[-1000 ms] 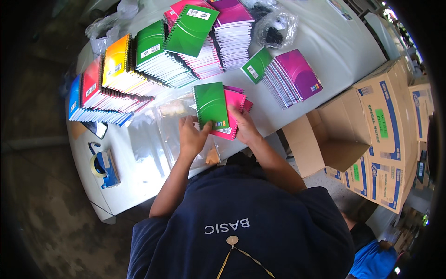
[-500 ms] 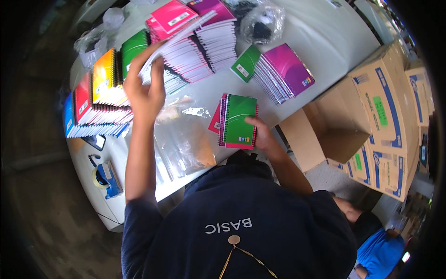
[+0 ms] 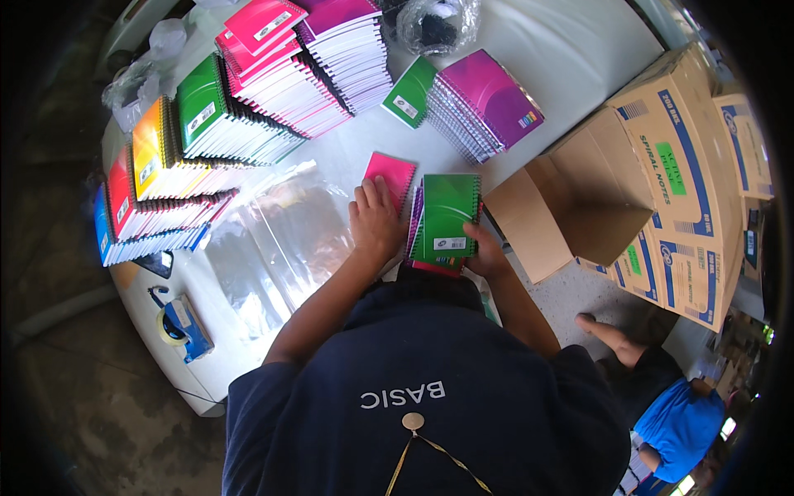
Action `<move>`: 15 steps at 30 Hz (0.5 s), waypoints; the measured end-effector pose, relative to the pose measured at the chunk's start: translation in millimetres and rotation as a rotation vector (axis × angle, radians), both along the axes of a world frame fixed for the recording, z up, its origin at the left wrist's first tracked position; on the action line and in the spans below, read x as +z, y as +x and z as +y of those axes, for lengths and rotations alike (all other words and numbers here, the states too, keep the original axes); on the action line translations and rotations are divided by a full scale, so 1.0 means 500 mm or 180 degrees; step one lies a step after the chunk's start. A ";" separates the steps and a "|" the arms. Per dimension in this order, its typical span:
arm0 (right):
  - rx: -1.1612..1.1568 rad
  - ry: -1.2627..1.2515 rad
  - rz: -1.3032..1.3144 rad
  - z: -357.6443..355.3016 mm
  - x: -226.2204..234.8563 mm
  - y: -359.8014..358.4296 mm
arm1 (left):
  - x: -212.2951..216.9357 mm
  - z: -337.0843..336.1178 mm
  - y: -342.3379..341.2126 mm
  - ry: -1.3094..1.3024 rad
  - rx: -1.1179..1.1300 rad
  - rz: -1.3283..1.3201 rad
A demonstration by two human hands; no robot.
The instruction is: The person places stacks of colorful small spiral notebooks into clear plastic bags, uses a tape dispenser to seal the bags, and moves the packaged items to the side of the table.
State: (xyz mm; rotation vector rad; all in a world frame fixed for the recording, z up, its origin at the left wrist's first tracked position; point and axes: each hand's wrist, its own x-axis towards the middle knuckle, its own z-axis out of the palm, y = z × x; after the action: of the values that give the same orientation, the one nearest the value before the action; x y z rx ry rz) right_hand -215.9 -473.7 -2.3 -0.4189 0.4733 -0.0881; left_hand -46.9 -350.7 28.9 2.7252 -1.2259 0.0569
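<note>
My right hand (image 3: 488,251) grips the right edge of a small stack of spiral notebooks. A green notebook (image 3: 451,207) with a white label lies on top, its thumb-side edge under my thumb. Purple and pink edges show beneath it. My left hand (image 3: 376,221) lies with its fingers stretched over the lower left part of a pink notebook (image 3: 394,175), just left of that stack. Whether the left thumb reaches under the pink notebook is hidden.
Tall notebook stacks line the table's far left, among them a green stack (image 3: 203,107). A purple stack (image 3: 496,95) stands further right. Clear plastic sheets (image 3: 273,248), a tape dispenser (image 3: 190,326) and an open carton (image 3: 600,194) are around me. A person in blue (image 3: 678,422) is behind right.
My left hand has come back from the far stacks, where it was lifting a blurred notebook, to the pink one. A labelled green notebook now tops the stack in my right hand.
</note>
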 end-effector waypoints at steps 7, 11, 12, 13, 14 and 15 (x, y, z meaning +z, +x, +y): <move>-0.0367 -0.0696 -0.0282 -0.006 0.022 0.036 | 0.115 0.022 0.070 -0.2780 0.0972 0.3164; -0.0264 -0.0480 -0.0800 0.048 0.018 0.091 | 0.127 0.057 -0.024 -0.2657 0.0770 0.2596; -0.0222 -0.0429 -0.0941 0.058 0.021 0.106 | 0.101 0.068 -0.047 -0.2601 0.0742 0.2505; -0.0076 -0.0724 -0.0760 0.063 0.025 0.121 | 0.075 0.080 -0.061 -0.2540 0.0714 0.2414; 0.0051 -0.1020 -0.0568 0.066 0.025 0.135 | 0.075 0.090 -0.060 -0.2657 0.0727 0.2664; 0.0176 -0.1316 -0.0380 0.070 0.026 0.150 | 0.076 0.105 -0.056 -0.2775 0.0736 0.2912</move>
State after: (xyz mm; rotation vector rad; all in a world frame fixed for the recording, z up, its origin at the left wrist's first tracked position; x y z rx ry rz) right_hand -140.9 -438.6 10.6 -0.8272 0.3236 -0.1575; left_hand -75.1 -298.3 66.7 1.7346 -0.4379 -0.4587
